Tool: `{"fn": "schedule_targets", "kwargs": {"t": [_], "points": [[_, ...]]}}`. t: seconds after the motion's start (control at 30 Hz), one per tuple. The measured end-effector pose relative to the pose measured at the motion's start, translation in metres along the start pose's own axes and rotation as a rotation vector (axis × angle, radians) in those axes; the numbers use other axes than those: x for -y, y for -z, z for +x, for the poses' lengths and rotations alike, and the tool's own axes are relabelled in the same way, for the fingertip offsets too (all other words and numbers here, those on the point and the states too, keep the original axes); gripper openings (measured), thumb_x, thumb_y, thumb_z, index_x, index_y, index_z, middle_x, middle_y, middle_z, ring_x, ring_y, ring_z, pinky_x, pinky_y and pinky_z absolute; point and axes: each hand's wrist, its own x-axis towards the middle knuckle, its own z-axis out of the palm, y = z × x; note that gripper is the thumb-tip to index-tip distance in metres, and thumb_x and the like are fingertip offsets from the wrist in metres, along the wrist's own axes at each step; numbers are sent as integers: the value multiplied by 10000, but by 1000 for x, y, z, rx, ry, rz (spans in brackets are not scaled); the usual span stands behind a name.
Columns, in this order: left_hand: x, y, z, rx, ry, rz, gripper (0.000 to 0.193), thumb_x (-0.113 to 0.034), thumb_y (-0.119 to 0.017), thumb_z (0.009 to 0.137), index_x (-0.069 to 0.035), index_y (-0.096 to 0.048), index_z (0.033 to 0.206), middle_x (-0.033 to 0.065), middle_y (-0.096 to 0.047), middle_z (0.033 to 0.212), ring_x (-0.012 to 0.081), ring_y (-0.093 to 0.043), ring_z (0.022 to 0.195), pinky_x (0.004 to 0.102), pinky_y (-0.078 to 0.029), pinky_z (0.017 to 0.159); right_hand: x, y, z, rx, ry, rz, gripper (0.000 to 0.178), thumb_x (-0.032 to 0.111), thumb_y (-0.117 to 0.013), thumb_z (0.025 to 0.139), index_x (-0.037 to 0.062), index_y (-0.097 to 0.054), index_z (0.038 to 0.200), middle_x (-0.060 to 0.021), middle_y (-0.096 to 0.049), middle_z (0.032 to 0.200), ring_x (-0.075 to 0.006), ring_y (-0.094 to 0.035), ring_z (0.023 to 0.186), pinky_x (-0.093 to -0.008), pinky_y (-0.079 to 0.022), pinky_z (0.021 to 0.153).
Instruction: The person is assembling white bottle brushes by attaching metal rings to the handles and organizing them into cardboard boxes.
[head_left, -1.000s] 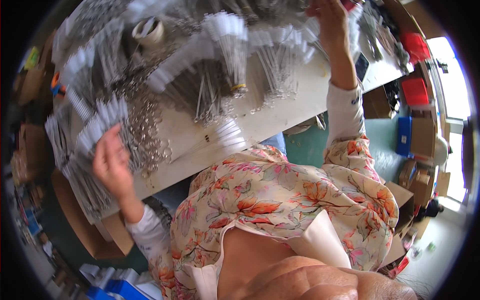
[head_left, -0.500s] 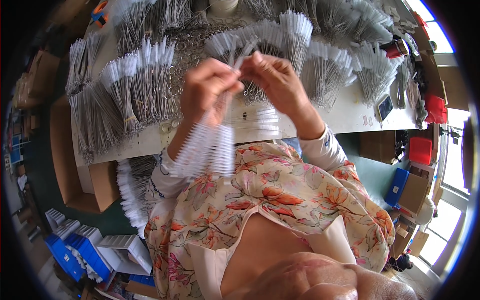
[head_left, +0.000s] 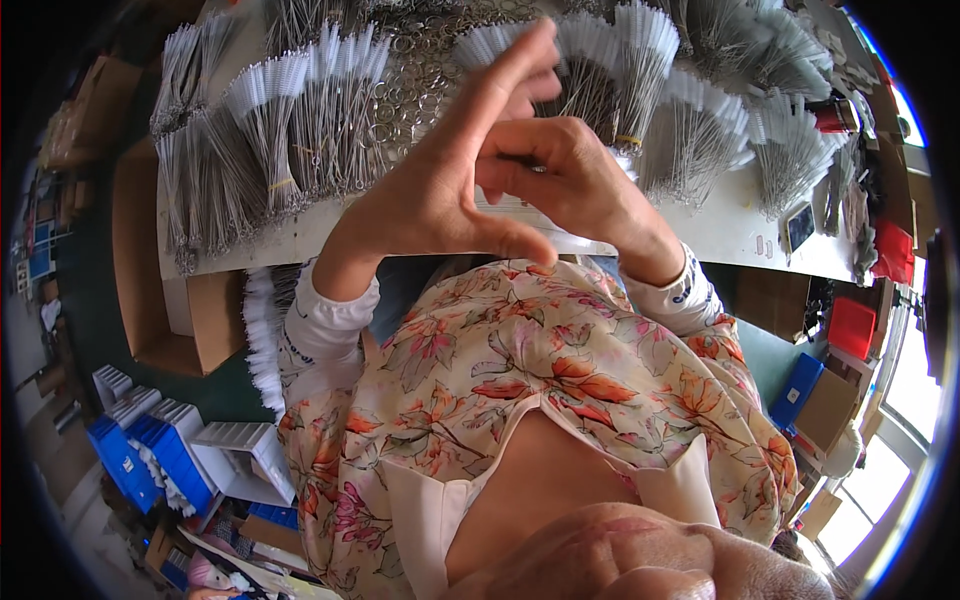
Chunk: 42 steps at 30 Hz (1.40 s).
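My left hand (head_left: 450, 185) is raised over the near edge of the worktable, its fingers stretched up and its thumb held apart, with nothing seen in it. Right beside its palm, my right hand (head_left: 570, 170) has its fingers curled inward. Whatever the right hand may hold is hidden behind the left hand and its own fingers. Behind both hands lie a spread of metal rings (head_left: 405, 95) and upright bundles of thin wire brushes with white bristles, one bundle (head_left: 268, 125) on the left and another bundle (head_left: 640, 65) on the right.
More brush bundles (head_left: 700, 125) fill the right of the worktable (head_left: 245, 248), with a phone (head_left: 799, 228) near its edge. An open cardboard box (head_left: 150, 290) stands at the left. Blue and grey bins (head_left: 240, 455) sit lower left, a red bin (head_left: 852, 328) at the right.
The white-bristled brushes that hung from my left hand are no longer in sight. That hand has opened and its fingers now stretch upward. My right hand has curled in beside it.
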Motion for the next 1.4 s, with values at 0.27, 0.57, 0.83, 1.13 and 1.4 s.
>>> {"fn": "schedule_targets", "kwargs": {"t": [0.27, 0.57, 0.83, 1.13, 1.4], "points": [[7, 14, -28, -179, 93, -12, 165, -97, -738, 688, -69, -637, 816, 40, -587, 901, 118, -560, 852, 259, -443, 737, 6, 11, -13, 116, -203, 243, 173, 175, -554, 885, 11, -607, 892, 8, -566, 676, -36, -466, 572, -192, -361, 500], [42, 10, -84, -449, 526, 614, 161, -158, -617, 842, -38, -622, 949, 31, -614, 668, 72, -550, 575, 218, -426, 509, -61, 51, -118, 30, -501, -1044, 154, 194, -593, 810, 57, -650, 769, -115, -611, 696, -333, -589, 655, -394, -468, 573], [69, 1, -118, -203, 605, 903, 159, -184, -610, 847, -28, -582, 832, 78, -596, 637, 117, -624, 617, 255, -464, 520, -62, 0, -82, -164, -96, -363, 100, 37, -625, 788, 4, -657, 876, -97, -617, 788, -177, -591, 643, -276, -476, 575], [17, 32, -74, -359, 368, 73, 97, -19, -569, 846, 3, -618, 927, 108, -605, 993, 113, -617, 811, 252, -560, 671, -53, -38, -8, -116, 97, -195, 91, 131, -646, 784, 63, -667, 840, -60, -639, 813, -194, -591, 607, -289, -472, 552], [-3, 42, -55, -188, 286, -12, 183, 74, -567, 793, -9, -648, 934, 117, -591, 1022, 134, -620, 846, 247, -559, 719, -39, -11, -3, 112, -250, 353, 169, 148, -566, 884, -4, -633, 912, 0, -590, 770, -27, -440, 565, -180, -357, 488]]}}
